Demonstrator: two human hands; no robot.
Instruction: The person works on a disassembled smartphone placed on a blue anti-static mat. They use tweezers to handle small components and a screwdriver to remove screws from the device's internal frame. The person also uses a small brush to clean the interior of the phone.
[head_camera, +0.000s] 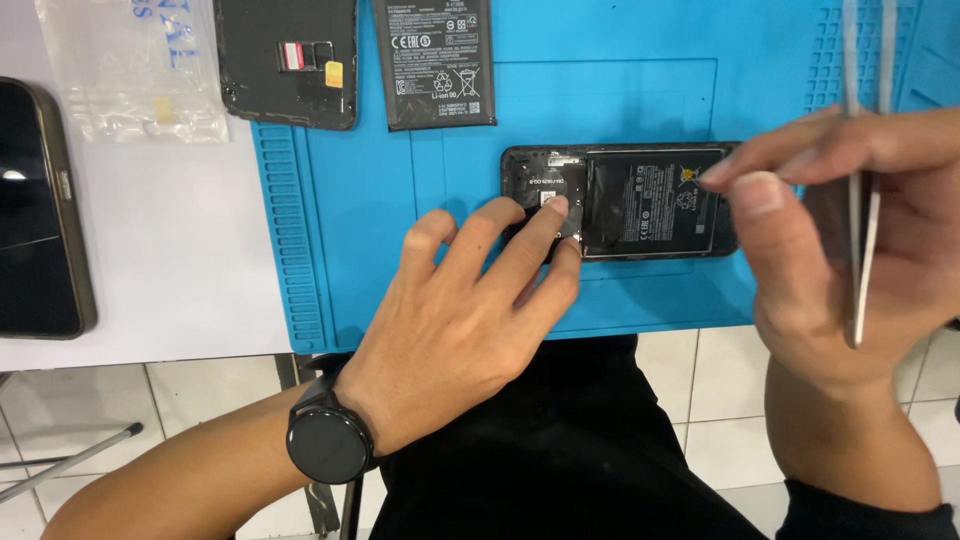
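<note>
An opened phone (625, 200) lies back-up on a blue mat (420, 170), its rear cover off and a black battery (655, 200) showing in its body. It sits near the middle of the mat, toward the front edge.

The left hand (470, 300) rests with fingers spread on the phone's left end. One fingertip (553, 208) presses on the dark plate beside the battery, and the others touch the mat or the phone's edge. The hand grips nothing; it only bears down. A black watch (328, 440) is on that wrist.

The right hand (850, 240) hovers over the phone's right end, curled around metal tweezers (865, 200) that run upright through the palm. Its forefinger and thumb reach toward the battery's right edge; contact cannot be told.

At the mat's far edge lie a loose battery (435, 62) and, just beside it on the left, a dark back cover (288, 62). A clear plastic bag (130, 65) lies on the white table (170, 250) to the left, and another dark phone (40, 210) lies at the table's left edge. Below the table, tiled floor (700, 390) shows.
</note>
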